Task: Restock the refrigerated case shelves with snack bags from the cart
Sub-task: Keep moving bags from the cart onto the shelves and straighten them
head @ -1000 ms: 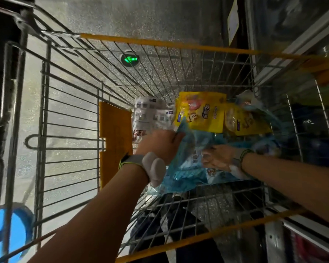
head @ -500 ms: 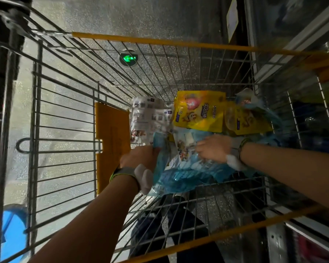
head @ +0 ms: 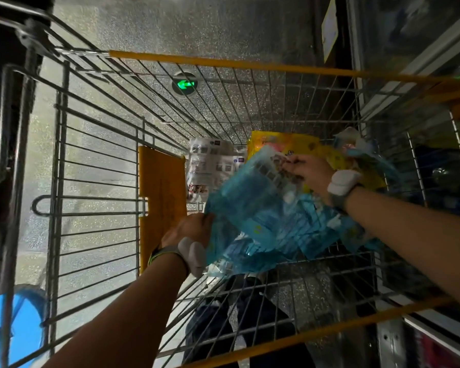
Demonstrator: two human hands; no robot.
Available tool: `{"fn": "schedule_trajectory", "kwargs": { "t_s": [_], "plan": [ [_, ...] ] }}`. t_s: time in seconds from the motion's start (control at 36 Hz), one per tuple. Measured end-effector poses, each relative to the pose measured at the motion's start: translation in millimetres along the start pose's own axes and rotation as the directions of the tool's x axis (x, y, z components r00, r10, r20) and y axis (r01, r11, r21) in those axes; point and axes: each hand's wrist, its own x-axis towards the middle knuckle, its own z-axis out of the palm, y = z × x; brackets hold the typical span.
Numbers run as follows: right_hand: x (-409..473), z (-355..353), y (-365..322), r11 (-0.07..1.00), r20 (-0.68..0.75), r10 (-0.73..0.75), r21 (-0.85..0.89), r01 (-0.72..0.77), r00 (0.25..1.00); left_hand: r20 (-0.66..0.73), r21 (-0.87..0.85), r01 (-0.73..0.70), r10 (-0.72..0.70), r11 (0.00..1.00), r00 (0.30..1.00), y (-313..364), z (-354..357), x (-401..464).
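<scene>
A bundle of blue snack bags [head: 266, 216] sits lifted and tilted inside the wire cart [head: 98, 166], held between both hands above the cart's near floor wires. The bags are blurred, so how many there are cannot be told. The left hand [head: 189, 231] has its grip clamped on the near left corner of the bundle, fingers wrapped over the edge. The right hand [head: 310, 172] has its grip pinched shut on the far top edge of the same bundle, fingertips [head: 290, 162] pressed together on the printed strip.

Behind the bundle, at the far right of the cart, lie yellow snack bags [head: 282, 142], partly covered by the blue ones and by the right hand. Just left of them a white printed bag [head: 210, 166] stands leaning against the far part of the basket. Left of that, an orange panel [head: 161, 197] stands upright on the cart's inner wire partition.

Each wrist carries a band with a pale pod: the left wristband [head: 170, 252] and the right wristband [head: 341, 185]. Through the far wires a green arrow marker [head: 185, 85] glows on the speckled floor [head: 197, 25]. A blue object [head: 16, 328] shows at the near left, outside the cart.
</scene>
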Motion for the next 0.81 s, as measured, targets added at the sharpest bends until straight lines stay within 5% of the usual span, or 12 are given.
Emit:
{"fn": "schedule_trajectory", "kwargs": {
  "t_s": [0.08,0.25,0.81],
  "plan": [
    [-12,9,14,0.932,-0.014,0.177,0.324,-0.163,0.984,-0.001,-0.056,0.026,-0.027,0.998,1.0,-1,2,0],
    [-23,28,33,0.87,0.012,0.281,0.418,-0.26,0.96,0.037,-0.091,0.026,-0.023,0.995,0.999,1,0,-2],
    [-34,31,55,0.9,0.141,0.385,0.163,-0.405,0.912,0.07,-0.299,0.065,-0.046,0.952,0.997,-23,13,1]
  ]
}}
